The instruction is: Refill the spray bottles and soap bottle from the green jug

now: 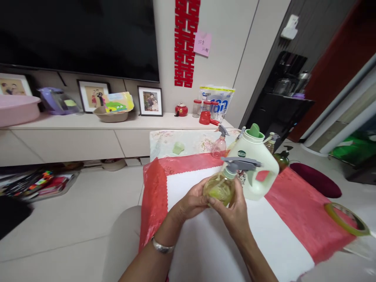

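Between both my hands is a clear spray bottle [219, 188] with a grey trigger head and yellowish liquid inside. My left hand [192, 201] wraps its left side, and a silver bangle circles that wrist. On the other side, my right hand [235, 207] curls round the bottle, its thumb across the lower front. Just behind the spray head stands a large pale green jug [249, 156] with a handle and no cap on its neck; a green scoop-like piece [255, 130] sits in the opening. A pinkish spray bottle [219, 147] stands farther back.
White paper [282, 235] lies over a red plastic sheet [299, 207] on the table. A roll of yellow tape [346, 219] rests at the right. A small green cap-like piece [178, 148] lies at the back left. Pump bottles [282, 158] stand behind the jug.
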### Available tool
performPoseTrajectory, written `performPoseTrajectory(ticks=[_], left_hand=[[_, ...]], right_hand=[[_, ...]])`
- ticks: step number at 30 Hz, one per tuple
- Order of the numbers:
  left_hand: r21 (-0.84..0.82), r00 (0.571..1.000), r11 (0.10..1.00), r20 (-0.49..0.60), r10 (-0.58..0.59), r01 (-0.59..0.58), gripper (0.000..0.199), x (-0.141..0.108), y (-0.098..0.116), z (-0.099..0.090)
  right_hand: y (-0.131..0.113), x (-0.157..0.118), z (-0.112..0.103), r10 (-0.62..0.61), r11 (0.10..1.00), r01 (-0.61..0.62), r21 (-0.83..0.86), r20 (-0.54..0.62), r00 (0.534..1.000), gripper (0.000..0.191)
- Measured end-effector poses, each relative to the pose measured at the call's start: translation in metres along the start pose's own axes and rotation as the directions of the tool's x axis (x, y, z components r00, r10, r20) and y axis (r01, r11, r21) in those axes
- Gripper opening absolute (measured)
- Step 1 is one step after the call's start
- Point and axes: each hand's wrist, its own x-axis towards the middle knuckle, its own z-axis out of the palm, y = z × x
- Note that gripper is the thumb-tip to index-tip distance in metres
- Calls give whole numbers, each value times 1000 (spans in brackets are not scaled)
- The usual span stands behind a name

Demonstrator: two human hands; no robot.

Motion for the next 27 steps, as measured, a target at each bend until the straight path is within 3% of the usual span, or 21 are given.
performPoseTrajectory(ticks=[5,10,14,18,21,23,27], left_hand=[[-58,999,998,-46,-3,0,76,-3,-6,-16],[-164,999,986,3,-38,38,64,-10,-9,-26],[-246,996,967,80,-50,69,62,-14,-13,-34],[-248,986,962,143,-81,115,51,-16,-16,-38],[-224,985,966,142,-100,130,49,-16,-14,-33],[-220,980,964,165,-116,151,49,-14,-12,-27],[-170,970,968,187,-153,185,52,-10,-8,-14]], right_hand=[[-5,2,-12,-29,999,34,-36,126,992,86],[-26,7,-23,-50,998,62,-30,306,951,92],[-33,9,-28,-25,995,58,-82,354,935,95],[-40,12,-28,24,998,-49,49,429,903,88],[-46,11,-24,16,978,-120,169,517,856,70],[-47,8,-22,2,973,-121,197,519,855,59],[-41,-5,-23,6,977,-94,190,419,908,55]])
